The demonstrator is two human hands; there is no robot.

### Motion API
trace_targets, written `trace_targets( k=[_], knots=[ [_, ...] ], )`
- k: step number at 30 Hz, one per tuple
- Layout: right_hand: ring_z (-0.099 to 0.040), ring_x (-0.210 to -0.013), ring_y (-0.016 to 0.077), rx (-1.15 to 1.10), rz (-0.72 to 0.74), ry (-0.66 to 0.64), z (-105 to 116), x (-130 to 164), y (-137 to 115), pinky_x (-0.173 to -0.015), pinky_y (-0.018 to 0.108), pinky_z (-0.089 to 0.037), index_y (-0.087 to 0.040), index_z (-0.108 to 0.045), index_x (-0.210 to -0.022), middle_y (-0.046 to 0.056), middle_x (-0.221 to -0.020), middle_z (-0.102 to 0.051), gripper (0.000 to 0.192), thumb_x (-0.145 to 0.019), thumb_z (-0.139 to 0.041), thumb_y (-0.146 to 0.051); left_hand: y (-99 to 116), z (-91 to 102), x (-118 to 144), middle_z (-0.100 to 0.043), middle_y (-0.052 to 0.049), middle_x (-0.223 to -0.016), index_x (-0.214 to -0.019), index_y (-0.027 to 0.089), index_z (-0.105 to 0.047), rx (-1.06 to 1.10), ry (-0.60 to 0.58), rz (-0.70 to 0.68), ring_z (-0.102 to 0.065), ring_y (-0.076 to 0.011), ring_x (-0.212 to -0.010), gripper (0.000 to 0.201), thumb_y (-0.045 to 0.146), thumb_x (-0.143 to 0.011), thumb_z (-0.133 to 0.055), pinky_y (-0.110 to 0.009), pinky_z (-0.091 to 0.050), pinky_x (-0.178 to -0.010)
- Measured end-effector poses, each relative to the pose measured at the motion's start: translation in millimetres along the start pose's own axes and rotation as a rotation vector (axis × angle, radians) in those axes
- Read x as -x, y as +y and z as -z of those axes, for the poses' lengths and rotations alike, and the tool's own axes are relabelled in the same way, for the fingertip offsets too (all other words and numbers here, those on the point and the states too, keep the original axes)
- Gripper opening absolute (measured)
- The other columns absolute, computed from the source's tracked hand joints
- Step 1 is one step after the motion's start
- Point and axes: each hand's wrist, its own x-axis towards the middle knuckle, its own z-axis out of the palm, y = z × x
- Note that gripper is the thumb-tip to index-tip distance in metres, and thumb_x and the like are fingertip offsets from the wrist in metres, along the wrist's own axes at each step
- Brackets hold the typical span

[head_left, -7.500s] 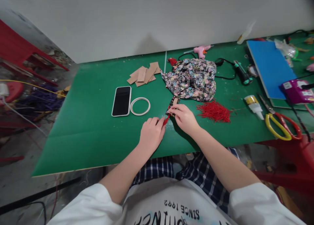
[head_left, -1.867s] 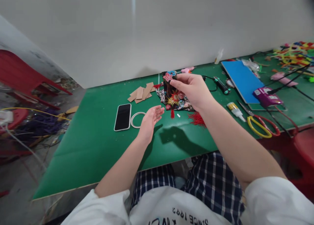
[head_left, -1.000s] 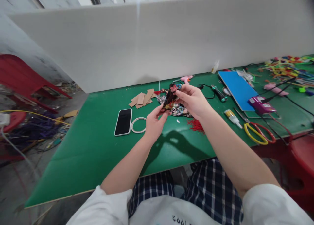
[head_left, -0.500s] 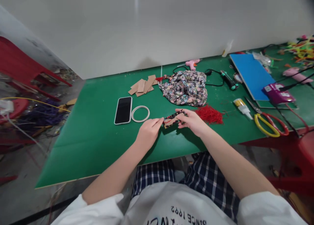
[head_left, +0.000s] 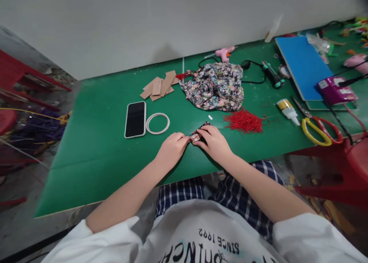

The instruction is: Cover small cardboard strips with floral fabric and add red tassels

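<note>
A small piece of cardboard edged with dark floral fabric (head_left: 196,137) lies low over the green table, partly hidden by my fingers. My left hand (head_left: 171,149) pinches its left end between thumb and fingers. From the right, my right hand (head_left: 215,143) grips the other end, fingers bent over the top and thumb along the near side. Just beyond the piece is a tiny white scrap (head_left: 210,117). A crumpled floral cloth (head_left: 216,89) lies further back, with a heap of red threads (head_left: 244,121) to its right.
Left of my hands are a white ring (head_left: 158,132) and a phone (head_left: 135,119); cardboard strips (head_left: 156,87) lie behind them. A pink glue gun (head_left: 223,54) rests near the wall. To the right are a glue bottle (head_left: 288,110), scissors (head_left: 319,131) and a blue board (head_left: 304,67).
The fabric-edged piece has come down nearer the table, and my right hand has turned palm-down over it. A tiny white scrap now shows on the table. The view has shifted slightly.
</note>
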Motion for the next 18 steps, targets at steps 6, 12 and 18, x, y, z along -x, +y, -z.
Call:
trace_targets(
  k=[6,12,18],
  knots=[
    [-0.051,-0.101,0.0243,0.026,-0.041,-0.035,0,-1,-2,-0.093,0.038,-0.045,-0.013,-0.059,-0.108,0.012,-0.105,-0.058,0.037,-0.079,-0.058,-0.037,0,4.5,-12,-0.06,-0.007,-0.086,-0.093,0.013,-0.059,0.012,-0.023,-0.007,-0.055,-0.0175,-0.082,0.02,0.021,-0.09,-0.042,-0.031,-0.047,-0.075],
    [-0.05,-0.102,0.0237,0.014,-0.045,-0.05,2,-1,-3,-0.093,0.038,-0.044,-0.013,-0.058,-0.108,0.011,-0.104,-0.057,0.037,-0.08,-0.057,-0.037,-1,7.6,-23,-0.06,-0.006,-0.085,-0.09,0.013,-0.059,-0.013,-0.043,-0.041,-0.055,-0.0173,-0.082,0.018,0.021,-0.089,-0.042,-0.031,-0.047,-0.075],
    [-0.05,-0.102,0.0253,0.005,-0.035,-0.055,2,0,-2,-0.092,0.041,-0.044,-0.015,-0.059,-0.108,0.012,-0.105,-0.056,0.037,-0.08,-0.056,-0.038,-3,9.2,-32,-0.06,-0.006,-0.084,-0.09,0.014,-0.06,-0.012,-0.067,-0.051,-0.055,-0.017,-0.081,0.019,0.022,-0.09,-0.043,-0.03,-0.046,-0.074]
  ],
)
